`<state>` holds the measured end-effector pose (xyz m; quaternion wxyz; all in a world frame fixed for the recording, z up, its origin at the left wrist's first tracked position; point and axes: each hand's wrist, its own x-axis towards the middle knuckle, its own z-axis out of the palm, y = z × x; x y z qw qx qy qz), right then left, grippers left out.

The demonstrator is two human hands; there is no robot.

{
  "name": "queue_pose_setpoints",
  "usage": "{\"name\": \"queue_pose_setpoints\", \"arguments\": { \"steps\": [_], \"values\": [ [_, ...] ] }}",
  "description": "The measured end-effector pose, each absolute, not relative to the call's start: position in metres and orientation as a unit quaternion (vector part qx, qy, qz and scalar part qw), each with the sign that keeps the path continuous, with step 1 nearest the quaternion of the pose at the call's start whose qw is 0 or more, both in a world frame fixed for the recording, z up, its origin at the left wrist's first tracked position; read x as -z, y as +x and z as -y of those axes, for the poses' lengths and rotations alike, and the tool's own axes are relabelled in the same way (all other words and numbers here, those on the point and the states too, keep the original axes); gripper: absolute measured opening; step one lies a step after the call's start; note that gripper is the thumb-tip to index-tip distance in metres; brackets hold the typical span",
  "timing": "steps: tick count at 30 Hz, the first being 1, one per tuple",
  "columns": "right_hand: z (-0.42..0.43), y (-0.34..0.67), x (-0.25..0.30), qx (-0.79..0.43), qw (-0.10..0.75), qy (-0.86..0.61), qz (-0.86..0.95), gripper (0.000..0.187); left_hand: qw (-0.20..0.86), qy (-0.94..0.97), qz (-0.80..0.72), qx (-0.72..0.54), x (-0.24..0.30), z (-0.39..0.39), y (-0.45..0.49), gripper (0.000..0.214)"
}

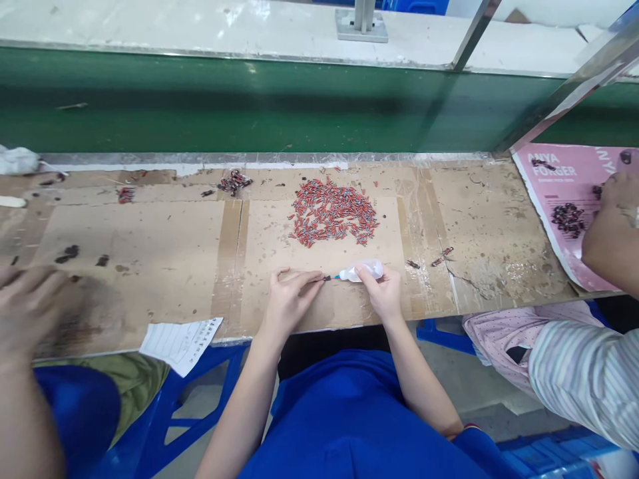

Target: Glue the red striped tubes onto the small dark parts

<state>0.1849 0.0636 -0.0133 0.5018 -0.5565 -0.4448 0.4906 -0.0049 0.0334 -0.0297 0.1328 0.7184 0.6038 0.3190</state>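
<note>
Pinched in the fingertips of my left hand (pixel 294 293) is a small dark part (pixel 327 277), too tiny to name. My right hand (pixel 384 289) grips a translucent squeeze bottle (pixel 362 271) lying nearly level, its teal nozzle tip (pixel 337 276) pointing left. The tip is right beside the dark part; whether they touch I cannot tell. Beyond both hands, a loose pile of small red parts with metal ends (pixel 334 209) is spread on the cardboard (pixel 269 233).
A co-worker's blurred hand (pixel 40 306) is at the left, another's hand (pixel 619 199) at the right over a pink sheet (pixel 539 193). Small clusters (pixel 233 181) lie around. A paper note (pixel 180 342) overhangs the front edge. A green belt (pixel 224 106) runs behind.
</note>
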Motion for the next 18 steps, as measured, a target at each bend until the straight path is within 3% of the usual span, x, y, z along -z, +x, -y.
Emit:
{"name": "queue_pose_setpoints", "arguments": {
  "steps": [10,18],
  "values": [
    [-0.068,0.199,0.018,-0.452,0.594,-0.564,0.353,0.031,0.188,0.719,-0.595,-0.305,0.02,-0.036,-0.009,0.016],
    [-0.078,0.218,0.025,-0.376,0.573,-0.57,0.453,0.044,0.138,0.677,-0.652,-0.311,0.018,-0.075,-0.027,0.02]
  ]
}}
